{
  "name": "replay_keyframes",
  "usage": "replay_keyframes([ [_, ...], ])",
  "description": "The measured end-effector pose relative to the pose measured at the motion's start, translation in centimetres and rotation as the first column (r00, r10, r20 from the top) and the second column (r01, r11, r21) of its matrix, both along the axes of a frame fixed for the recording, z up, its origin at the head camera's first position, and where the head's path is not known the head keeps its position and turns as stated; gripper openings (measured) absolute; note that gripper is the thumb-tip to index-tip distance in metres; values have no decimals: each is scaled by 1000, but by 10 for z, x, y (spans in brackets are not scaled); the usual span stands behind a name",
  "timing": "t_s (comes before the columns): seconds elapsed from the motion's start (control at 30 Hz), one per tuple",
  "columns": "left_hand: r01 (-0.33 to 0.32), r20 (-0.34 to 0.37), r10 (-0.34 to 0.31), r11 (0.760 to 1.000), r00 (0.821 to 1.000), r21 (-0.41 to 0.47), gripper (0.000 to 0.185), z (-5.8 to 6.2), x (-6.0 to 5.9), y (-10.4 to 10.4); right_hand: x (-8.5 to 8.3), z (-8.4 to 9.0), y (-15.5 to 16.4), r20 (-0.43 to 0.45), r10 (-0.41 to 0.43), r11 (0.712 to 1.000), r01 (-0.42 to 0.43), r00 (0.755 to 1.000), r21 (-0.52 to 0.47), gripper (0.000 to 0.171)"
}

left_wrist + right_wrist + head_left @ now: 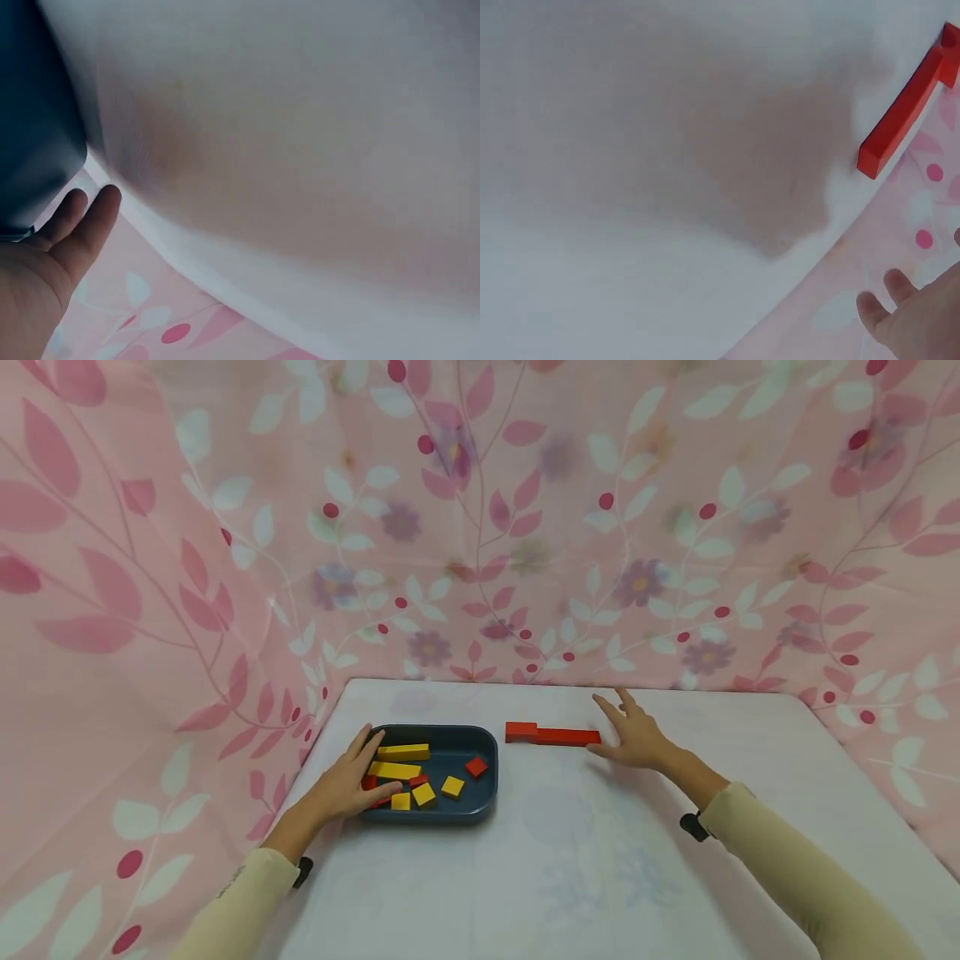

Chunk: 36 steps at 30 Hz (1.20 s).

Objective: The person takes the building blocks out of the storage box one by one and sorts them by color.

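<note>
A dark blue tray (472, 814) holds several yellow and red wooden blocks, among them a long yellow bar (396, 771), a small yellow block (452, 787) and a small red block (476, 767). At the tray's left side is my left hand (348, 783), fingers extended along the rim and thumb reaching over the blocks. Right of the tray, a long red bar (567, 737) lies on the table with a shorter red block (521, 732) at its left end. My right hand (637, 739) hovers by the bar's right end, fingers spread and holding nothing.
The white-covered table (570, 877) has its back edge just behind the tray and the red bar. A pink floral curtain (480, 527) hangs behind the table and along its sides.
</note>
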<state>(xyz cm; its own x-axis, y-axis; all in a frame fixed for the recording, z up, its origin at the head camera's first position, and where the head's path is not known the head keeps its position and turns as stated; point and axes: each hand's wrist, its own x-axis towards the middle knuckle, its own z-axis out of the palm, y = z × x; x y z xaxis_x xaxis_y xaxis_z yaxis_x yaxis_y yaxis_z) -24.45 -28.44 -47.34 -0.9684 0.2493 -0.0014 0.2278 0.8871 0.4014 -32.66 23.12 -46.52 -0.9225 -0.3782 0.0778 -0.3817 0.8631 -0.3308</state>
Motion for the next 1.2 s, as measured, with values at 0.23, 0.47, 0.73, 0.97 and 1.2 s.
replay_keyframes([
  [0.23,-5,14,5,1000,1000,9,104,1,4,-6,17,2,-8,-63,62,996,-59,996,60,96],
  [0.47,41,79,-45,998,996,57,121,-4,13,-13,21,-6,-16,-81,96,994,-90,992,66,96],
  [0.73,24,109,-33,997,994,79,122,-1,9,-13,25,3,-33,-93,137,990,-133,986,45,96],
  [0.97,29,115,-40,995,993,91,123,-1,8,-14,30,10,-47,-93,160,986,-154,983,66,95],
  [1.2,31,115,-43,993,992,110,120,-2,8,-13,32,19,-64,-88,197,979,-191,976,68,95],
])
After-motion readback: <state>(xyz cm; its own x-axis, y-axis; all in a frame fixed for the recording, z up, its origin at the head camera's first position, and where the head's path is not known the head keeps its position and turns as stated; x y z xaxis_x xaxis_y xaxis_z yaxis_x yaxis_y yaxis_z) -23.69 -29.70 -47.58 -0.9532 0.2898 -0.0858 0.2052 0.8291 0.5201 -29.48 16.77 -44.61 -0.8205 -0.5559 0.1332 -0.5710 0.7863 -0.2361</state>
